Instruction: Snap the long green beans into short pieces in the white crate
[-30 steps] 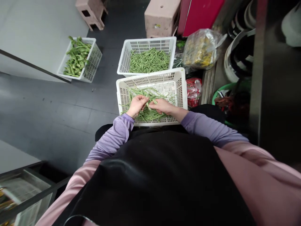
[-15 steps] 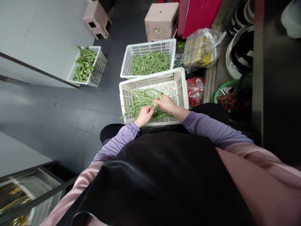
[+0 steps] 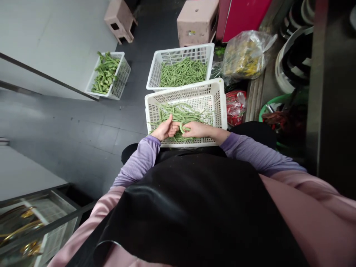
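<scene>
Over the near white basket [image 3: 185,88], my right hand [image 3: 198,129] is closed around a green bean [image 3: 181,127], which bends in a curve at its fingertips. My left hand [image 3: 167,129] is just to the left, thumb raised and apart, index finger stretched toward the bean. I see nothing held in it. Beneath both hands lies a loose heap of long green beans [image 3: 174,109], partly covered by them. Small green scraps [image 3: 209,115] lie in the basket's right part.
Behind stands a second white basket [image 3: 152,76] with short bean pieces [image 3: 183,72]. At left is a basket of thick green stalks [image 3: 105,72]. Pink stools [image 3: 196,20], a clear bag of yellowish produce [image 3: 244,59], a red bag [image 3: 236,107] and a green tub [image 3: 274,99] surround the baskets.
My hands were pinching together at a bean; now my left hand has opened, its thumb lifted. My right hand has come slightly lower, holding the bent bean. The view has shifted slightly.
</scene>
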`<state>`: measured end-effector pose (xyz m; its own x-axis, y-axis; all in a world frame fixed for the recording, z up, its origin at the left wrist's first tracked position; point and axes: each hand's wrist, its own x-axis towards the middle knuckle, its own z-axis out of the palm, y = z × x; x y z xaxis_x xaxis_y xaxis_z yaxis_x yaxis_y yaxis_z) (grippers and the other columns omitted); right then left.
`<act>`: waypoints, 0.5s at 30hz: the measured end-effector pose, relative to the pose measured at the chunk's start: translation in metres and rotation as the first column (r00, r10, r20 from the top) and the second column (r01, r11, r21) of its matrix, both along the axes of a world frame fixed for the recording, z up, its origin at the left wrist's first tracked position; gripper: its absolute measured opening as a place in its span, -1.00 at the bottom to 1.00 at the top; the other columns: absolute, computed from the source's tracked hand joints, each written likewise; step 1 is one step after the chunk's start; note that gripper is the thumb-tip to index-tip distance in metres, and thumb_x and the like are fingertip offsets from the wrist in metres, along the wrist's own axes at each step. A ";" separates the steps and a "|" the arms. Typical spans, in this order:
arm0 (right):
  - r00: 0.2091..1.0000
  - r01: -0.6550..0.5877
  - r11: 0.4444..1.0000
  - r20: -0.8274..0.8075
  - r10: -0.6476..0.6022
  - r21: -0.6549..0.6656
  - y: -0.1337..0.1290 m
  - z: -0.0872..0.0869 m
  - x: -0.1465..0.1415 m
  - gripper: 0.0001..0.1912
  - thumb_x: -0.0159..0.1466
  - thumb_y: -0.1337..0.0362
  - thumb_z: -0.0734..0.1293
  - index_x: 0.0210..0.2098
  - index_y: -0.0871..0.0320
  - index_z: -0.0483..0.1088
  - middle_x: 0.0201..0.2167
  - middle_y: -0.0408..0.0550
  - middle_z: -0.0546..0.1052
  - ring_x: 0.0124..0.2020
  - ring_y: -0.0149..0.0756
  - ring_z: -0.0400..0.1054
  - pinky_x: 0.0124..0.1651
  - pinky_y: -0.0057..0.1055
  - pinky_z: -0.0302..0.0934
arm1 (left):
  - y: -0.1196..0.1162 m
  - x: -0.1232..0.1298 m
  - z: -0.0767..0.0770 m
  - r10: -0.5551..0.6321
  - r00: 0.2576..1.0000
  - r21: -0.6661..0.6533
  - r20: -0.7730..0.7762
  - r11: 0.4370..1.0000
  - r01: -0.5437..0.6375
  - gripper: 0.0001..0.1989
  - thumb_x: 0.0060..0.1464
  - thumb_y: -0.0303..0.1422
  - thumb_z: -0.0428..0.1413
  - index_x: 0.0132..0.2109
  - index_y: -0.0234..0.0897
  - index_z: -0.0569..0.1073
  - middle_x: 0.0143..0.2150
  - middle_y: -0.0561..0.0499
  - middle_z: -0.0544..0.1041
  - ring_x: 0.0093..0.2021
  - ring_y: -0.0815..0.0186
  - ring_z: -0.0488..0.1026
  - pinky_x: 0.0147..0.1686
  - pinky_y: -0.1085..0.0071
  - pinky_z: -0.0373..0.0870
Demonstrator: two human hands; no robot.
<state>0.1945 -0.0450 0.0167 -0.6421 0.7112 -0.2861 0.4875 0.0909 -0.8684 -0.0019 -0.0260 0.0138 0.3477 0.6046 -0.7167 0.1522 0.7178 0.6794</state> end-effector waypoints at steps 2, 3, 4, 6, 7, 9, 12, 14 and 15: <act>0.986 -0.162 0.986 -0.032 0.161 -0.026 -0.001 -0.002 0.000 -0.69 0.09 0.18 0.35 -0.56 0.12 0.10 -0.60 -0.27 0.15 -0.53 -0.45 0.02 -0.42 -0.42 -0.14 | 0.008 0.004 0.009 -0.048 0.995 -0.046 0.084 0.998 0.052 -0.53 0.05 0.04 0.19 -0.37 -0.36 0.46 -0.68 0.22 0.08 -0.75 0.60 -0.11 -0.76 0.61 -0.18; 0.973 -0.228 0.973 -0.040 0.227 -0.022 -0.002 -0.002 -0.001 -0.68 0.08 0.19 0.35 -0.57 0.12 0.09 -0.60 -0.27 0.15 -0.53 -0.45 0.02 -0.42 -0.42 -0.14 | 0.009 0.008 0.012 -0.078 0.992 -0.065 0.096 0.994 0.084 -0.54 0.04 0.02 0.21 -0.40 -0.35 0.43 -0.68 0.24 0.03 -0.75 0.61 -0.14 -0.75 0.61 -0.22; 0.960 -0.277 0.961 -0.039 0.277 -0.010 -0.002 -0.003 -0.002 -0.68 0.08 0.21 0.35 -0.57 0.12 0.08 -0.60 -0.27 0.14 -0.53 -0.45 0.01 -0.42 -0.42 -0.14 | 0.009 0.011 0.013 -0.105 0.990 -0.082 0.091 0.990 0.113 -0.54 0.03 0.01 0.22 -0.44 -0.33 0.39 -0.69 0.25 0.00 -0.75 0.62 -0.15 -0.75 0.62 -0.25; 0.942 -0.335 0.942 -0.029 0.336 0.017 -0.003 -0.004 -0.003 -0.69 0.07 0.27 0.34 -0.59 0.12 0.06 -0.59 -0.27 0.13 -0.52 -0.44 0.01 -0.41 -0.41 -0.13 | 0.006 0.017 0.011 -0.166 0.985 -0.112 0.056 0.979 0.171 -0.51 0.04 0.00 0.22 -0.53 -0.30 0.29 -0.71 0.24 -0.02 -0.75 0.62 -0.14 -0.75 0.61 -0.27; 0.937 -0.348 0.937 -0.024 0.348 0.026 -0.003 -0.005 -0.004 -0.70 0.06 0.30 0.33 -0.59 0.12 0.06 -0.59 -0.26 0.13 -0.52 -0.44 0.01 -0.41 -0.41 -0.13 | 0.003 0.020 0.009 -0.191 0.981 -0.113 0.042 0.974 0.195 -0.51 0.05 -0.03 0.23 -0.55 -0.29 0.26 -0.71 0.23 -0.01 -0.75 0.62 -0.14 -0.75 0.61 -0.27; 0.934 -0.356 0.934 -0.023 0.357 0.022 -0.003 -0.006 -0.003 -0.73 0.05 0.34 0.31 -0.58 0.12 0.06 -0.59 -0.26 0.12 -0.51 -0.43 0.01 -0.41 -0.40 -0.13 | -0.002 0.022 0.004 -0.188 0.981 -0.068 0.054 0.979 0.192 -0.59 0.09 -0.19 0.24 -0.54 -0.31 0.29 -0.72 0.23 0.01 -0.75 0.62 -0.13 -0.75 0.61 -0.27; 0.928 -0.373 0.928 -0.026 0.373 -0.019 -0.002 -0.007 -0.002 -0.75 0.06 0.37 0.28 -0.57 0.12 0.06 -0.62 -0.28 0.07 -0.54 -0.45 -0.05 -0.44 -0.39 -0.18 | -0.002 0.022 0.002 -0.068 0.976 -0.018 0.206 0.997 0.073 -0.86 0.15 -0.40 0.11 -0.36 -0.39 0.43 -0.68 0.19 0.14 -0.75 0.60 -0.09 -0.75 0.60 -0.20; 0.914 -0.404 0.914 -0.033 0.403 -0.038 -0.003 -0.007 -0.001 -0.74 0.06 0.38 0.28 -0.57 0.12 0.04 -0.63 -0.29 0.04 -0.56 -0.46 -0.09 -0.46 -0.39 -0.22 | 0.003 0.019 0.005 0.026 0.952 -0.065 0.305 0.998 -0.006 -0.83 0.17 -0.40 0.01 -0.27 -0.41 0.46 -0.66 0.18 0.17 -0.76 0.57 -0.06 -0.76 0.58 -0.15; 0.904 -0.426 0.904 -0.042 0.425 -0.044 -0.003 -0.007 -0.002 -0.74 0.05 0.39 0.28 -0.58 0.12 0.04 -0.64 -0.30 0.03 -0.57 -0.47 -0.11 -0.47 -0.39 -0.23 | 0.006 0.018 0.008 0.059 0.941 -0.093 0.334 0.995 -0.029 -0.79 0.19 -0.37 -0.02 -0.25 -0.41 0.46 -0.66 0.18 0.16 -0.76 0.55 -0.06 -0.77 0.58 -0.14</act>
<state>0.1929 -0.0480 0.0098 -0.8894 0.3534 -0.2900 0.3855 0.2388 -0.8913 0.0157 -0.0196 0.0217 0.5515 0.5668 -0.6120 -0.1077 0.7759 0.6216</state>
